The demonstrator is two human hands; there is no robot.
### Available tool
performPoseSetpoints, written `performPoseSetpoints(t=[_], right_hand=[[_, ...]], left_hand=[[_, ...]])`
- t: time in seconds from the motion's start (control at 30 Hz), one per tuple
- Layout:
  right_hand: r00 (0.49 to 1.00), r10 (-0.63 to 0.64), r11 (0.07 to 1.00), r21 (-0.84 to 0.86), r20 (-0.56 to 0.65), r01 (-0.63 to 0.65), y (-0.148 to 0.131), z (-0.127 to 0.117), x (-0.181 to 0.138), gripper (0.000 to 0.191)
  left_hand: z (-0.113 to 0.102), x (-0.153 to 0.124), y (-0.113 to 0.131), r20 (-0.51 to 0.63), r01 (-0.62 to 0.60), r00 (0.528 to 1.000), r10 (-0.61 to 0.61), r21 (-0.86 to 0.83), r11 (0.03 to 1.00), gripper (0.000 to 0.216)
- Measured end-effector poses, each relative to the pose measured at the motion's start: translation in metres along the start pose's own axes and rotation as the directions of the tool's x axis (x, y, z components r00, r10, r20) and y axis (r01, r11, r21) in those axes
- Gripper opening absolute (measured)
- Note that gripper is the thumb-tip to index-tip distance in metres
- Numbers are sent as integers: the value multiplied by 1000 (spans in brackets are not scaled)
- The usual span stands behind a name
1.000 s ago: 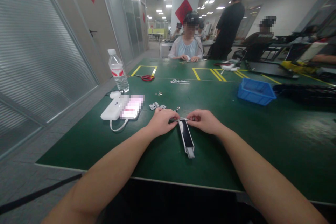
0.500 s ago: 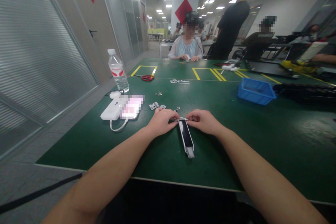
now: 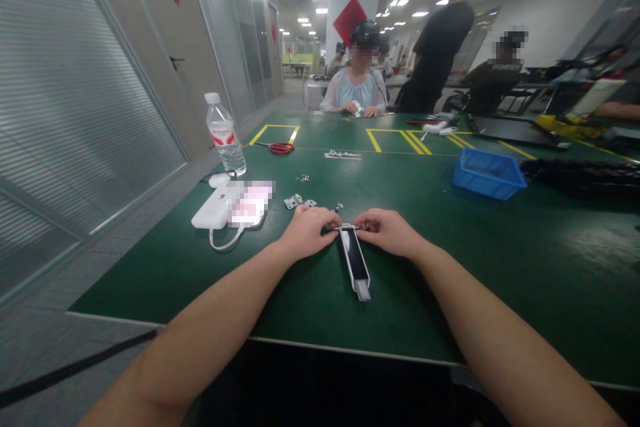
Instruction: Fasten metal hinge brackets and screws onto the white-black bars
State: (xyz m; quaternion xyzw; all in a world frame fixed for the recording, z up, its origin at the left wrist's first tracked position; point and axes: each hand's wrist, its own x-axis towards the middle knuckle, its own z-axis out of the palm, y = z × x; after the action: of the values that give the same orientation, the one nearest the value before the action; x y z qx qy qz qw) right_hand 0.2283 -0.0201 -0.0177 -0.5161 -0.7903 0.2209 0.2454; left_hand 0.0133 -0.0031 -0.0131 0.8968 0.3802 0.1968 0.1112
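Observation:
A narrow black and white bar [image 3: 356, 261] lies on the green table [image 3: 300, 293], pointing towards me. Both hands meet at its far end. My left hand [image 3: 309, 232] is closed, fingertips pinching a small metal piece [image 3: 346, 227] at the bar's top. My right hand [image 3: 387, 231] is closed too, pinching the same piece from the right. Just beyond my left hand lie small metal hinges [image 3: 299, 201] and loose screws [image 3: 302, 178].
A white power bank with a cable [image 3: 214, 211] and a water bottle [image 3: 225, 135] are at the left. Red scissors [image 3: 280, 147] and a metal part [image 3: 342, 155] lie further back. A blue bin [image 3: 487, 173] stands at the right. People sit and stand across the table.
My hands and the bar have stayed put. The standing person in black at the back has shifted a little.

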Motion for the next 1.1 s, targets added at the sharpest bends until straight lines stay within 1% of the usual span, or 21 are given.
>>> performPoseSetpoints(t=[0.3, 0.43, 0.57, 0.63, 0.73, 0.8, 0.87, 0.93, 1.0, 1.07, 1.1], right_hand=[[1000, 14, 1000, -7, 2, -14, -1, -1, 0, 19], [1000, -15, 1000, -14, -8, 14, 1, 0, 0, 19], [999, -32, 999, 1, 0, 32, 5, 3, 1, 20], [999, -17, 997, 75, 32, 14, 7, 2, 1, 25], [995, 14, 963, 267, 96, -39, 12, -1, 1, 40], [997, 26, 932, 359, 71, -50, 16, -2, 2, 45], [999, 51, 919, 391, -4, -45, 21, -2, 5, 42], [992, 105, 920, 385, -64, -72, 26, 1, 8, 35], [985, 154, 932, 342, -82, -117, 29, 6, 12, 32], [982, 165, 955, 263, -89, -137, 30, 9, 16, 31], [983, 159, 968, 211, -91, -136, 30, 10, 19, 32]], left_hand=[[0, 0, 0, -5, 11, 1000, -11, -8, 1000, 15], [3, 1, -2, -15, 18, 1000, -18, -31, 999, 17], [5, 1, -3, -1, 43, 999, -43, -78, 996, 25], [4, 0, -4, 4, 50, 999, -50, -107, 993, 35], [1, -1, -5, -19, 35, 999, -37, -134, 990, 50], [0, -1, -6, -43, 22, 999, -29, -157, 987, 56], [-1, 0, -7, -78, 26, 996, -40, -179, 984, 57], [1, 3, -9, -127, 43, 990, -67, -180, 983, 53], [5, 7, -11, -173, 60, 981, -87, -151, 987, 48], [9, 11, -13, -199, 64, 976, -83, -101, 993, 42], [12, 13, -14, -195, 55, 979, -68, -71, 996, 39]])
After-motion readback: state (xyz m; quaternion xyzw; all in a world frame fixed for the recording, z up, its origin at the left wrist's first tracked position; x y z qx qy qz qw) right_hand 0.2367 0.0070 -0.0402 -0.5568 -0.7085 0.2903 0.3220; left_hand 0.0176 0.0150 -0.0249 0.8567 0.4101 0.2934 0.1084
